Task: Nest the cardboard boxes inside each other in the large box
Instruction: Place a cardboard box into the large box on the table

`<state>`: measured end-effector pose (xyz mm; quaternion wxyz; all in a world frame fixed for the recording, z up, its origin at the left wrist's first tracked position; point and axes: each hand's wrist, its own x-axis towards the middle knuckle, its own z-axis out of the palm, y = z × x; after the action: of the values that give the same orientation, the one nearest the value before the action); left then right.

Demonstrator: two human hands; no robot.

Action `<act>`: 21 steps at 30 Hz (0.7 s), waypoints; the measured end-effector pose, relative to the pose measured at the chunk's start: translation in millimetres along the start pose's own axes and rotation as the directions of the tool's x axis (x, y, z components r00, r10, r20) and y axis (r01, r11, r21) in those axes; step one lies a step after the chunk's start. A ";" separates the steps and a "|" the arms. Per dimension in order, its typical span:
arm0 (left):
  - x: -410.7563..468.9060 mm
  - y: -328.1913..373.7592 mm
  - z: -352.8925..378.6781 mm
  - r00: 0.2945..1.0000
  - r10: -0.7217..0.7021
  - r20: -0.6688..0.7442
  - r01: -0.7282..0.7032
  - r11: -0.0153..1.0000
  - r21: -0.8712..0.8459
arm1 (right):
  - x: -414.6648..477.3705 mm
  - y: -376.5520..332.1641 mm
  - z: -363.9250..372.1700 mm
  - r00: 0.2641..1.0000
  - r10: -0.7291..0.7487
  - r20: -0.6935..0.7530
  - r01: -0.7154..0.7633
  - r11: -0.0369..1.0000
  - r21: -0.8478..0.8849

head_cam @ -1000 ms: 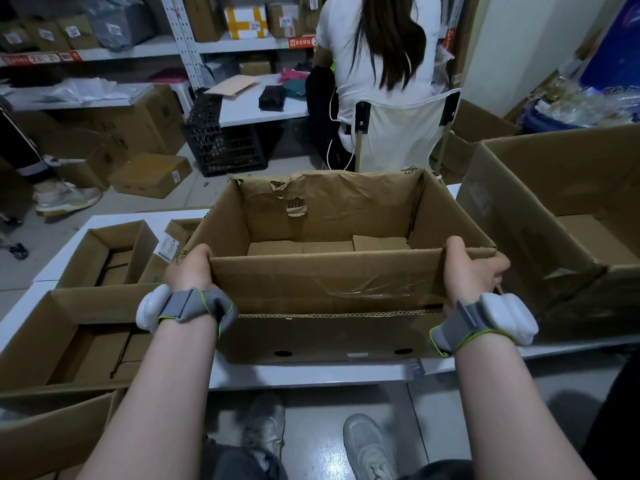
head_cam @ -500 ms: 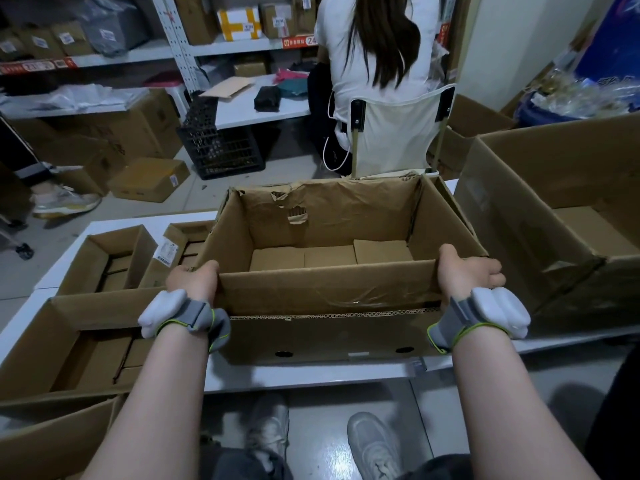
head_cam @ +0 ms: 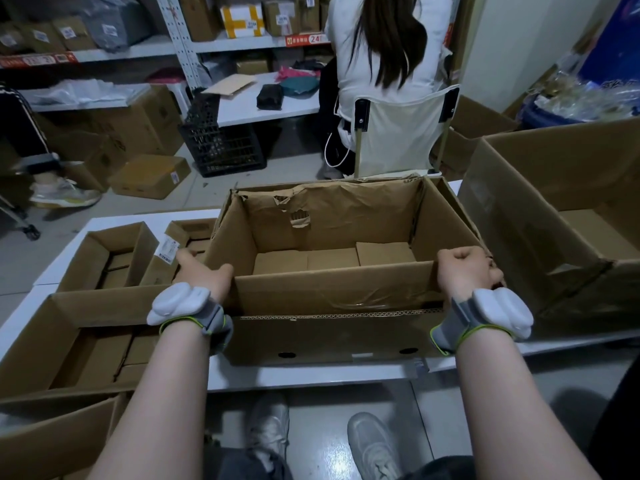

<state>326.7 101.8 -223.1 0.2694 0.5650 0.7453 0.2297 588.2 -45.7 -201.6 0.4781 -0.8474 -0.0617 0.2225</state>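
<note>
Head view, near to far. Foreground: two pale shoes [head_cam: 372, 441] on the floor below the white table [head_cam: 311, 375]. Both forearms reach fwd, each w/ a grey strap and white wrist unit [head_cam: 175, 303].

L hand [head_cam: 202, 271] is at the near-L corner of the mid box [head_cam: 332, 296]: thumb at the rim, fingers laid along the outer side wall, pinching the cardboard. R hand [head_cam: 464, 271] is at the near-R corner, fingers curled over the side-wall rim and gripping it. The mid box is open-topped, centre of table, w/ a torn far wall and its near flap folded down outward. Flat cardboard pieces lie on its floor. Whether its base rests on the table cannot be told.

Obstructions: L-side box [head_cam: 69, 341], open, sits just beside the mid box on the near L, under the L wrist. Behind it are a small box [head_cam: 110, 258] and a labelled box [head_cam: 180, 244], the latter touching the L fingertips. The large box [head_cam: 554, 220], open, stands just beside the mid box on the R, its near corner close to the R hand.

Background: a seated person [head_cam: 388, 46], back to camera, on a folding chair [head_cam: 398, 133] directly beyond the mid box; black crate [head_cam: 221, 143]; closed floor box [head_cam: 149, 176]; shelving [head_cam: 180, 46] w/ parcels.
</note>
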 end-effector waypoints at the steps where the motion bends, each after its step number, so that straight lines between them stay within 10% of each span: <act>1: 1.5 -0.7 1.6 0.999 0.038 -0.003 -0.038 0.998 0.045 | -0.3 0.7 1.1 1.000 -0.009 0.003 0.009 1.000 -0.023; 21: 1.4 -2.4 -9.0 0.890 0.163 0.425 -0.339 0.860 0.381 | -1.9 9.4 -3.6 0.976 -0.143 0.164 0.193 0.916 -0.351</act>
<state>318.7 102.3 -218.1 0.2387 0.7387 0.6298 -0.0264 587.0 -54.1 -207.2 0.3245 -0.8959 -0.2070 0.2220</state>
